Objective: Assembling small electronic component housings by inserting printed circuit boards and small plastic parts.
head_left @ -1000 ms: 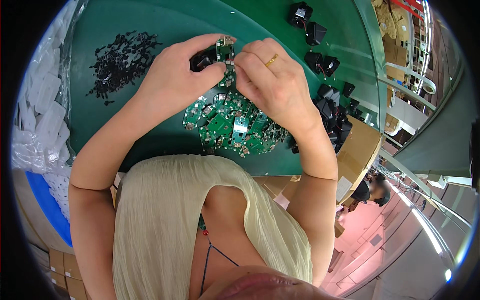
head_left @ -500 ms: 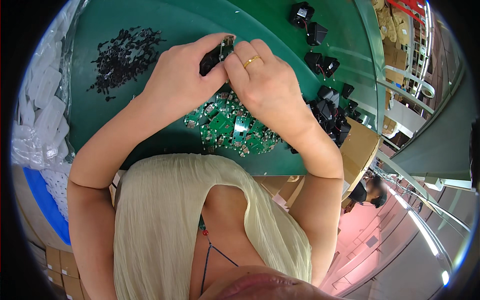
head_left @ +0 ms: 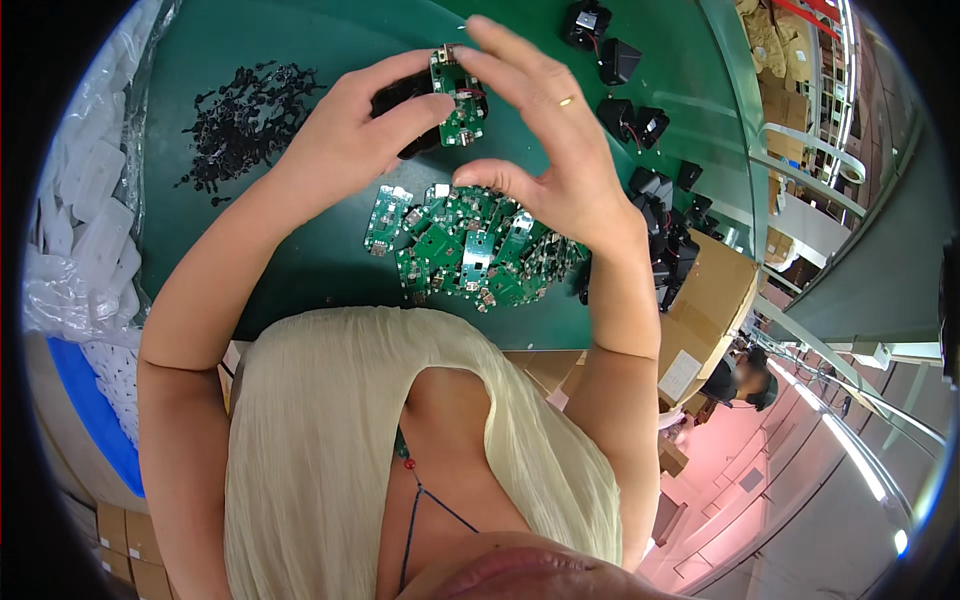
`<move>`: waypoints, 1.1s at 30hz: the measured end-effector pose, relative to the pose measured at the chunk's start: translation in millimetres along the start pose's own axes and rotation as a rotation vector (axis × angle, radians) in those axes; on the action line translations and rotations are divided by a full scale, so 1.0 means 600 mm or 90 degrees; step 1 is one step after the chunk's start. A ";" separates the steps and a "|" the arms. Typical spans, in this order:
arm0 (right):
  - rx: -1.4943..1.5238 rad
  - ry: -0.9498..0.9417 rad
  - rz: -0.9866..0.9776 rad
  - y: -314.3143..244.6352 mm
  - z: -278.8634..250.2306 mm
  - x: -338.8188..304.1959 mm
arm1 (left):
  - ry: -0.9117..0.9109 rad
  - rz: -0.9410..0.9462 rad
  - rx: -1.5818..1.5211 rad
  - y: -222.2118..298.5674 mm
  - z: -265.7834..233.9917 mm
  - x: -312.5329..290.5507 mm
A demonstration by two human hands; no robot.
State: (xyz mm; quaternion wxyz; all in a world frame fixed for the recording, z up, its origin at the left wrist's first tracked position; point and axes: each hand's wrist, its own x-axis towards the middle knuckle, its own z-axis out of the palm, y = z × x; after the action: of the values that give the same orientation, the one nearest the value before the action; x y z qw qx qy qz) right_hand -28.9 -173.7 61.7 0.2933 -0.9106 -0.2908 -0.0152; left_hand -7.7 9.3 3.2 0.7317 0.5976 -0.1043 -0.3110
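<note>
Plainly, left grip (head_left: 352, 135) pinches green board (head_left: 464, 118) at one edge; right grip (head_left: 565, 140) spread around open room.

The left hand (head_left: 345, 130) grips a circuit board (head_left: 464, 125) and black case (head_left: 398, 98). Just right, the right hand (head_left: 568, 155) arches, thumb spread.

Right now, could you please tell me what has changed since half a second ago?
The right hand has opened, its thumb dropping away from the green circuit board; whether a fingertip still touches it is unclear. The board, nearly edge-on before, now shows its face. The left hand still holds it with the black casing. The loose boards and the small black parts stayed put.
</note>
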 end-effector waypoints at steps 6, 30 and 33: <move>-0.005 0.025 -0.024 0.006 0.000 -0.015 | -0.044 -0.057 -0.109 -0.004 0.012 -0.008; -0.146 0.341 -0.013 -0.020 0.067 -0.019 | 0.084 0.172 -0.132 -0.023 0.039 -0.014; -0.211 0.353 -0.021 -0.022 0.066 -0.016 | 0.055 0.139 -0.084 -0.025 0.037 -0.016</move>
State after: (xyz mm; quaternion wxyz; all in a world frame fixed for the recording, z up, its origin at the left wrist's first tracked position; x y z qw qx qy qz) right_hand -49.9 -148.4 34.1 0.2089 -0.9022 -0.2082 -0.3147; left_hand -31.7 -4.1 -2.8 0.8029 0.5458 -0.1167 -0.2095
